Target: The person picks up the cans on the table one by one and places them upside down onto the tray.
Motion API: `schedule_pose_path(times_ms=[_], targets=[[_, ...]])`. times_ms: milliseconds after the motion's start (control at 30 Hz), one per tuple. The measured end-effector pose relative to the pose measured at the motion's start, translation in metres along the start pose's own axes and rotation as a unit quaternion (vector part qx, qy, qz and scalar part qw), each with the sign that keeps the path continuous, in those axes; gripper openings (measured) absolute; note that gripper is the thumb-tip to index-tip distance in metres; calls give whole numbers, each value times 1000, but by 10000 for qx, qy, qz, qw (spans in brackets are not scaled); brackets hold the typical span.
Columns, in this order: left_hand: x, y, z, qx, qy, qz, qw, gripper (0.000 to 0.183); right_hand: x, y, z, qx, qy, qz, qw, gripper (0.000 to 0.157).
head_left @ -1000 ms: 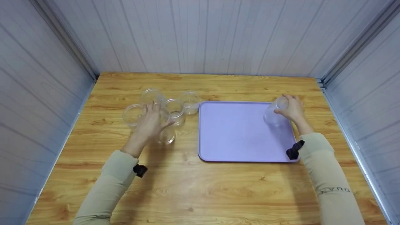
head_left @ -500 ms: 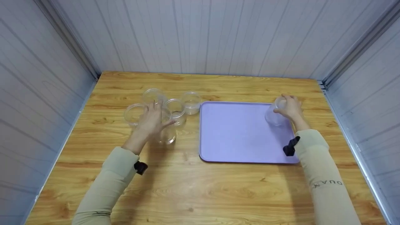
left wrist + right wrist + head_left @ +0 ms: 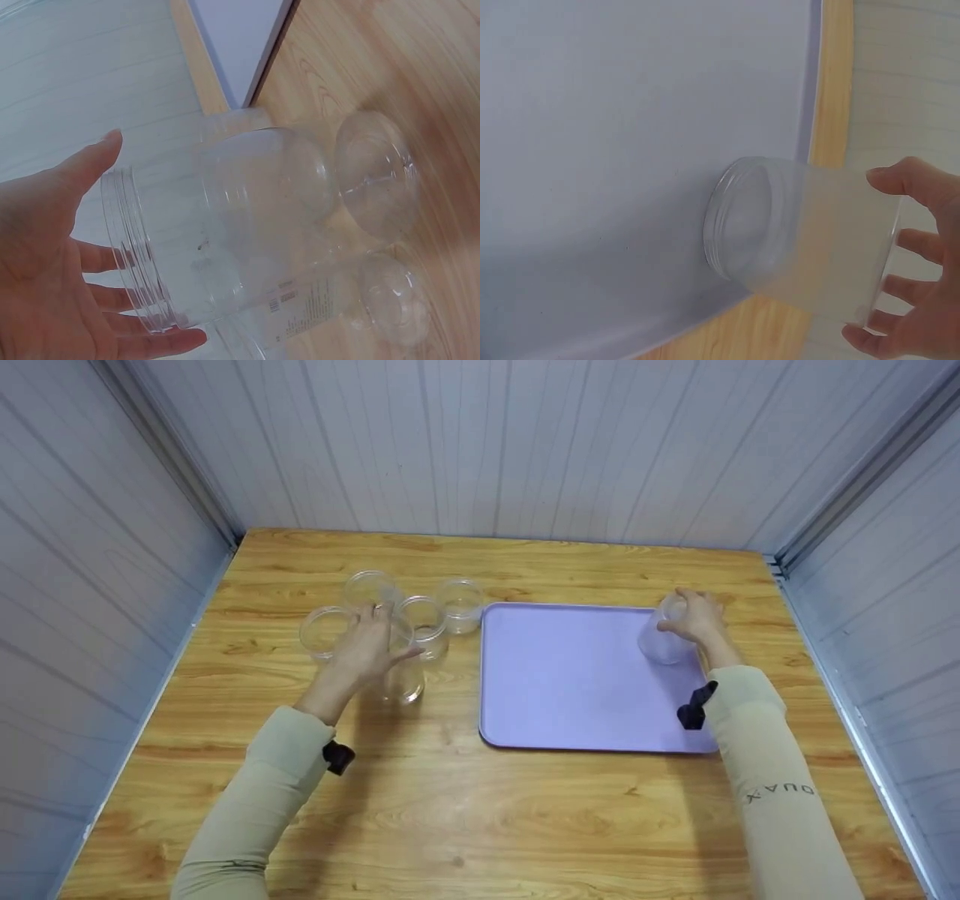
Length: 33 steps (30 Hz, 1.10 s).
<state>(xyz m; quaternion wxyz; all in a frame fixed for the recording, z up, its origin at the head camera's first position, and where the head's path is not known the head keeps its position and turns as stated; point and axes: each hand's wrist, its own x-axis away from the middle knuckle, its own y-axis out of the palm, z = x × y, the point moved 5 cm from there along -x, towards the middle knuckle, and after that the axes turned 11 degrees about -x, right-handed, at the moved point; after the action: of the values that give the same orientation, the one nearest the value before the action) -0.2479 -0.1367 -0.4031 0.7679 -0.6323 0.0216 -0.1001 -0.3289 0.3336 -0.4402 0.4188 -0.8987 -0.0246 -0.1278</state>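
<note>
In the head view, my right hand (image 3: 697, 619) grips a clear plastic jar (image 3: 664, 641) at the far right corner of the purple tray (image 3: 570, 682). The right wrist view shows this jar (image 3: 780, 232) bottom up, its threaded mouth toward the tray and my thumb and fingers around its base. My left hand (image 3: 364, 649) is over another clear jar (image 3: 405, 682) on the table, left of the tray. In the left wrist view, fingers lie along that jar's threaded rim (image 3: 139, 255), while the straight thumb appears a little apart from it.
More clear jars stand close around my left hand: a left one (image 3: 322, 634), a back one (image 3: 370, 589), a middle one (image 3: 422, 622) and one beside the tray's corner (image 3: 460, 607). Panelled walls (image 3: 465, 450) enclose the wooden table (image 3: 450, 817) at the back and sides.
The right hand's jar has tipped slightly more upright on the tray, with the right forearm shifting left. The left hand's fingers have drawn in slightly over its jar.
</note>
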Motion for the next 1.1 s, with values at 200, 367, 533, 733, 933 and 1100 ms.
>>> schedule_pose_path(times_ms=[200, 367, 533, 733, 933, 1100], targets=[[-1, 0, 1, 0, 84, -35, 10000, 89, -1, 2, -1, 126, -82, -22, 9999, 77], [-2, 1, -1, 26, 56, 33, 10000, 86, -2, 2, -1, 238, -194, -9, 9995, 77], [-1, 0, -2, 103, 19, 44, 9999, 87, -2, 2, -2, 164, -133, -93, 9997, 79], [1, -2, -2, 127, 92, 160, 9997, 86, 1, 2, -4, 249, -159, -120, 9995, 81], [1, -5, -1, 115, 72, 137, 9998, 89, 2, 2, -6, 345, -192, 26, 9992, 81], [3, -9, 2, 133, 90, 101, 9998, 88, 3, -2, -9, 342, -262, 117, 9990, 79]])
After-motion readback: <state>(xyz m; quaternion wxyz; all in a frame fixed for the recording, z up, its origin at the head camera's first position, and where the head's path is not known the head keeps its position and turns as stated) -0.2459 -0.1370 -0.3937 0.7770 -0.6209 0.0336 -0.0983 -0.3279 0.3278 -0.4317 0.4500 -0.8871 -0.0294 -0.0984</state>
